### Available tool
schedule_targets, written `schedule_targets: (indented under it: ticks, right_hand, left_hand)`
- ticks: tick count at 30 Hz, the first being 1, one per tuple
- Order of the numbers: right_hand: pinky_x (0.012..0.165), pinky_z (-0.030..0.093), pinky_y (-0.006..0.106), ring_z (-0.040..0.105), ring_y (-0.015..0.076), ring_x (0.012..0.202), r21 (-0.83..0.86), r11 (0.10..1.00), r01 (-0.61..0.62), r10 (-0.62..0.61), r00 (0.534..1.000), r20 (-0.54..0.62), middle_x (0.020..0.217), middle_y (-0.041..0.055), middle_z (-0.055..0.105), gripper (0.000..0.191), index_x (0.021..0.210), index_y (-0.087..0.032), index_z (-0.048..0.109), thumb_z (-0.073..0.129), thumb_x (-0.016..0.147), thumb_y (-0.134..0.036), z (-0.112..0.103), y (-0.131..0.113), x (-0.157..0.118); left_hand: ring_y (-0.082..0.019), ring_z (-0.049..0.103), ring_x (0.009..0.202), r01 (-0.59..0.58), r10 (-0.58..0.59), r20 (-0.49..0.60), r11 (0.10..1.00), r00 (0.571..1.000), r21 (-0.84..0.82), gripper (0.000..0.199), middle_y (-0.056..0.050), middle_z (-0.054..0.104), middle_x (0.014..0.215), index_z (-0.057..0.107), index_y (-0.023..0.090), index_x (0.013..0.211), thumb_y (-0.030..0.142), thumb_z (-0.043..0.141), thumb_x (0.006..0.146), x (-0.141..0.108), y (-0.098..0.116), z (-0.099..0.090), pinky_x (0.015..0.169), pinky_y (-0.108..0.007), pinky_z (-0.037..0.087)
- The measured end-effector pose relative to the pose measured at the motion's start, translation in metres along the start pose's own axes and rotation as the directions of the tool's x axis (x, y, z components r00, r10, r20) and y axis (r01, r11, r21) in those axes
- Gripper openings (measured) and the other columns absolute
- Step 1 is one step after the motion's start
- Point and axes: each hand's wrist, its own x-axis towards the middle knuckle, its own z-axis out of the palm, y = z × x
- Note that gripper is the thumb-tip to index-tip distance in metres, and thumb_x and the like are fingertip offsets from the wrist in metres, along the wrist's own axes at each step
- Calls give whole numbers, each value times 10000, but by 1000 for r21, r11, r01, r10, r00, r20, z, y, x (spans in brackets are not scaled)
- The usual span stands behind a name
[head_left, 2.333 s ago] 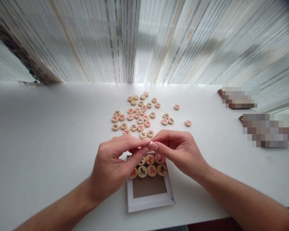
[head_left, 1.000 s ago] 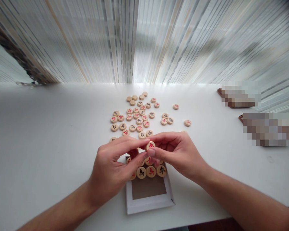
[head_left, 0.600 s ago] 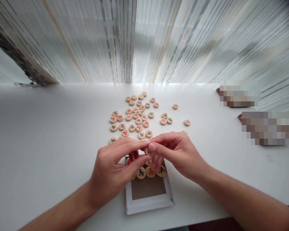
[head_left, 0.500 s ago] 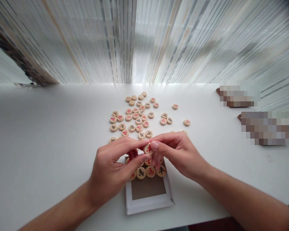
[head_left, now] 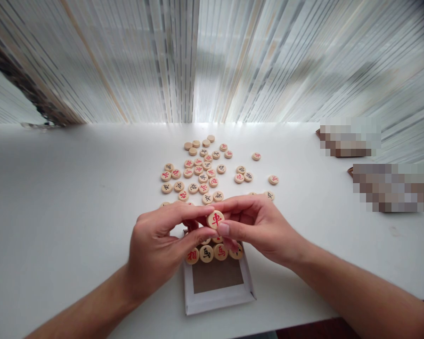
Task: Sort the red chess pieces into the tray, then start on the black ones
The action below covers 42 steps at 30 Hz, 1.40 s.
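Between the fingertips of both hands is a round wooden Chinese chess piece point(head_left: 216, 219) with a red character facing me. My left hand point(head_left: 162, 240) pinches its left side with thumb and index finger. From the right, my right hand point(head_left: 257, 223) grips it the same way. Just below lies a shallow white box point(head_left: 217, 305) with a brown inside. Rows of chess pieces sit in its far part; the nearest row shows a red-marked piece point(head_left: 192, 255), a black-marked piece point(head_left: 207, 254) and another red one point(head_left: 221, 252). My hands hide much of the farther rows.
Several loose chess pieces point(head_left: 203, 177) lie scattered on the white table point(head_left: 74, 197) beyond my hands, some blank side up. Two blurred-out objects with brown edges point(head_left: 346, 141) stand at the right. A striped curtain point(head_left: 176, 61) hangs along the back edge.
The held chess piece has turned in my fingers and moved slightly left, so its red character shows fully. My left hand has shifted a little left, uncovering the red piece in the box.
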Motion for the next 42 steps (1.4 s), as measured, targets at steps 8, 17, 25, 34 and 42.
schedule_targets:
  ticks: [8, 17, 25, 34, 42]
  right_hand:
    - [543, 561, 166, 680, 80, 553, 33, 997, -64, 64, 998, 11, 710, -1, 781, 336, 1004, -170, 855, 1000, 707, -110, -1, 1, 1]
    - [523, 524, 187, 652, 96, 551, -34, 994, -105, 103, 993, -57, 654, -4, 746, 347, 858, -144, 819, 1062, 614, -184, 0, 1, 0]
    - [517, 540, 202, 650, 106, 535, -100, 995, -18, 14, 999, -47, 650, 7, 745, 223, 885, -157, 855, 993, 768, -286, 0, 0, 0]
    - [526, 545, 187, 650, 93, 536, -36, 999, -21, 21, 1000, 3, 655, -8, 739, 248, 987, -174, 869, 985, 776, -232, -1, 1, -1]
    - [510, 528, 175, 643, 91, 540, 12, 996, -90, 91, 993, -80, 631, -12, 734, 337, 814, -149, 813, 1065, 590, -149, 2, 1, 0]
  left_hand:
    - [-157, 757, 702, -85, 82, 32, 989, 996, 118, 305, -14, 852, 894, 850, 274, 1114, 122, 908, 856, -1, 4, -2, 672, -263, 644]
    - [-152, 769, 705, -131, 123, 73, 983, 990, 126, 304, -14, 855, 900, 839, 280, 1114, 80, 857, 885, 1, 7, 1, 647, -243, 620]
    - [-130, 683, 592, -66, 60, 67, 993, 996, 100, 244, 11, 803, 781, 824, 255, 1049, 124, 894, 856, 1, 6, 2, 566, -243, 577]
    - [-140, 728, 658, -41, 38, 36, 995, 999, 85, 242, -13, 828, 825, 837, 232, 1078, 128, 891, 867, 2, 5, 2, 598, -241, 595]
    - [-177, 786, 741, -111, 102, 76, 986, 992, 125, 286, -32, 860, 936, 829, 272, 1119, 91, 845, 899, -1, 4, 1, 647, -279, 619]
